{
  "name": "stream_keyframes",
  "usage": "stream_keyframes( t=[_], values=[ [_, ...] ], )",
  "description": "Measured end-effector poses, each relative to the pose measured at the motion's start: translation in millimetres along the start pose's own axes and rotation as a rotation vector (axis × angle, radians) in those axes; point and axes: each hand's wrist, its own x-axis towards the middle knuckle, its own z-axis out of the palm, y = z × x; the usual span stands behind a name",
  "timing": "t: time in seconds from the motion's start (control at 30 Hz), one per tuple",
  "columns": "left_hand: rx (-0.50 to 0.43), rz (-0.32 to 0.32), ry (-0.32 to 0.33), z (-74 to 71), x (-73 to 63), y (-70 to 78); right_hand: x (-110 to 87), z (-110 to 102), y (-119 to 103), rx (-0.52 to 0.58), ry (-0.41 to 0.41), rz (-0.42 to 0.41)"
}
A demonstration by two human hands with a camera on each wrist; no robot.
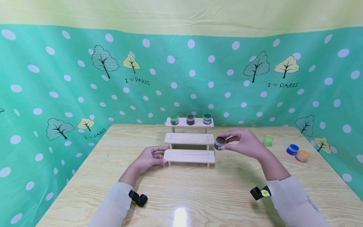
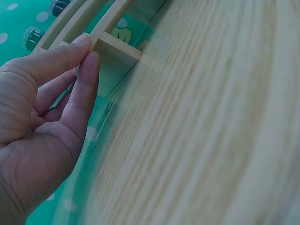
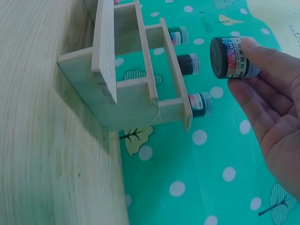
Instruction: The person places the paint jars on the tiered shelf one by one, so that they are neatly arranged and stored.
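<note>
A small three-tier wooden stand (image 1: 189, 155) is on the table. My left hand (image 1: 150, 158) pinches the left end of its lowest tier between thumb and finger, seen close up in the left wrist view. My right hand (image 1: 244, 143) holds a dark paint jar (image 1: 219, 143) between thumb and fingers, just off the right end of the middle tier. In the right wrist view the jar (image 3: 233, 58) shows a printed label and clear lid. On the top tier stand a green jar (image 1: 174, 119), a dark brown jar (image 1: 190, 119) and a teal jar (image 1: 207, 119).
To the right on the wooden table (image 1: 227, 195) sit a light green jar (image 1: 267, 141), a blue jar (image 1: 292, 149) and an orange jar (image 1: 302, 156), the last two side by side. A green dotted cloth (image 1: 193, 72) hangs behind the table and along its sides.
</note>
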Motion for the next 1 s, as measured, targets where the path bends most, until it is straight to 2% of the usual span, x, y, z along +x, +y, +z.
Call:
stream_keyframes(
  t=[0.3, 0.5, 1.0],
  values=[
    [0.003, -0.009, 0.006, -0.1, 0.1, 0.0, 22.0, 13, -10, -0.013, -0.031, -0.116],
    [0.001, -0.009, 0.009, 0.7, -0.5, 0.8, 34.5, 23, -15, -0.008, -0.056, -0.122],
    [-0.001, -0.006, 0.011, 0.5, -0.3, 1.5, 64.4, 42, -20, 0.035, -0.049, -0.142]
  ],
)
